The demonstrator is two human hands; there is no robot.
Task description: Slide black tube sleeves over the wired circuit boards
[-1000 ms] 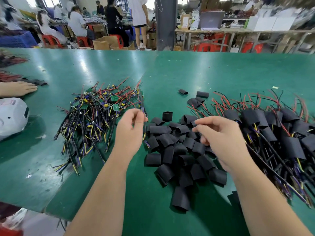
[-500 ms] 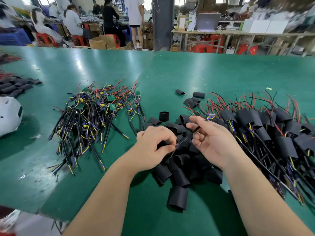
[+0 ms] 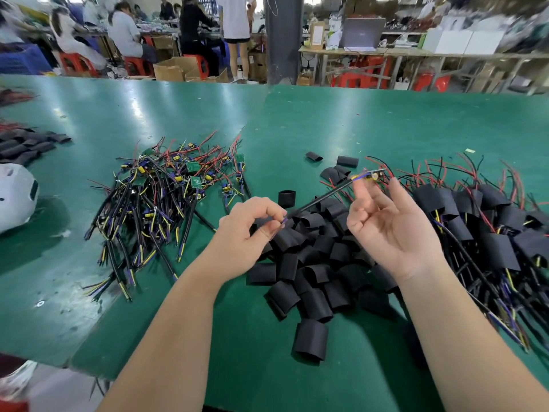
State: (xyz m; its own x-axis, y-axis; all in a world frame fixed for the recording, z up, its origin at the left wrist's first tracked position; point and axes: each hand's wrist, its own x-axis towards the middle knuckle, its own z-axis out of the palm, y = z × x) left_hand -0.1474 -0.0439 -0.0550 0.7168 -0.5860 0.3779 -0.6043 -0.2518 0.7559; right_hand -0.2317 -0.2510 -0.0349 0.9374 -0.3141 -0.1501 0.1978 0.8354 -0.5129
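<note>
My left hand (image 3: 252,233) pinches the near end of a black cable (image 3: 320,200), which runs up and right to a small circuit board (image 3: 371,175) in the air. My right hand (image 3: 392,230) is held palm up with relaxed fingers, its fingertips just below the board end. Under both hands lies a heap of loose black tube sleeves (image 3: 315,281) on the green table (image 3: 326,120). Unsleeved wired boards (image 3: 166,197) are piled to the left. Sleeved boards (image 3: 490,233) are piled to the right.
A white rounded object (image 3: 15,194) sits at the left edge, with more black sleeves (image 3: 23,144) behind it. One sleeve (image 3: 286,198) stands upright between the piles. The table's near edge (image 3: 89,367) runs just below my left forearm. People work at benches far behind.
My left hand has drawn a wired board out of the left pile and over the sleeves. My right hand has opened and turned palm up, and the board end has risen to the right.
</note>
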